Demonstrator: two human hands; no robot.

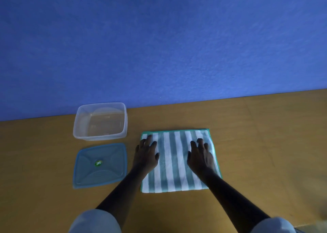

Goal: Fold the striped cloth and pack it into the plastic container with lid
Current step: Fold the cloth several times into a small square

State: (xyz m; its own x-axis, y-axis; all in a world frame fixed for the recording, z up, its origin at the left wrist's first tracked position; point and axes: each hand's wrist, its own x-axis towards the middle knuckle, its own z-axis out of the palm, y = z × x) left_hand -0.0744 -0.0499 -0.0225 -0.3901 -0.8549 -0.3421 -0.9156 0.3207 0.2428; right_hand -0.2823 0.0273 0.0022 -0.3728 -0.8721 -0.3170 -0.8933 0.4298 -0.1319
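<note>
A: What are the hands doing?

B: Both lie palm down on the striped cloth (177,160), fingers stretched out and slightly spread. The left hand (146,155) rests on the cloth's left edge, its outer side spilling over onto the table (265,144). The right hand (200,155) presses the cloth nearer its right edge. Neither hand grips anything; they are flat and open, and set apart with several stripes showing between them.

A: And the cloth itself?

B: It lies flat on the wooden table as a near-square shape, teal and white stripes running away from the person, with a green border along its edges. I cannot tell how many layers it has.

A: Where is the container, going by the cloth?

B: The clear plastic container (100,121) stands to the left of the cloth and a little farther from the person, beside the cloth's far left corner but not touching it. It is open and looks empty, close to the blue wall (159,47).

A: The lid?

B: The blue lid (100,165) lies flat on the table just left of the cloth, directly nearer the person than the container, with a small green round sticker (98,163) at its centre. The left forearm passes between lid and cloth. Pale rolled sleeves (95,221) show at the bottom of the view.
</note>
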